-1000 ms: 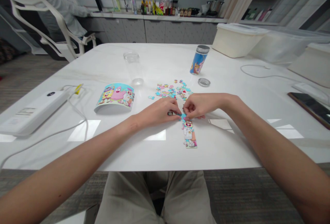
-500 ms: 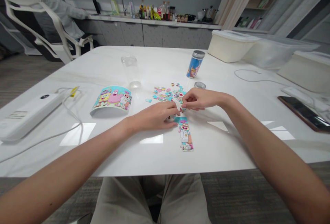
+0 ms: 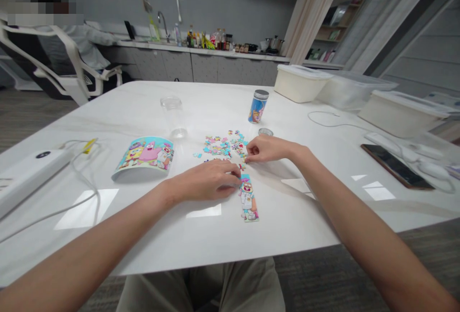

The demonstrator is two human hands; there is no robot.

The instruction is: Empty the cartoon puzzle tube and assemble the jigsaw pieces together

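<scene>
A joined strip of puzzle pieces (image 3: 248,199) lies on the white table, showing a cartoon figure. My left hand (image 3: 212,179) rests beside its upper left edge, fingers bent and a little apart, with nothing visible held. Over the right side of the loose puzzle pieces (image 3: 217,148), my right hand (image 3: 268,149) has its fingers curled together; whatever they may hold is hidden. A curved picture sheet (image 3: 146,155) with cartoon characters stands arched to the left. Behind the pieces are a clear jar (image 3: 174,116), a blue picture tin (image 3: 258,107) and a round lid (image 3: 265,132).
A white device (image 3: 32,178) with cables sits at the left. On the right are a phone (image 3: 395,166), a white cable and plastic boxes (image 3: 302,84). A person (image 3: 81,46) sits beyond the table at the far left, near a kitchen counter (image 3: 215,53).
The camera view has turned, so the scene sits lower and further left. My left hand's fingers have moved slightly off the strip's top edge. My right hand stays over the loose pieces.
</scene>
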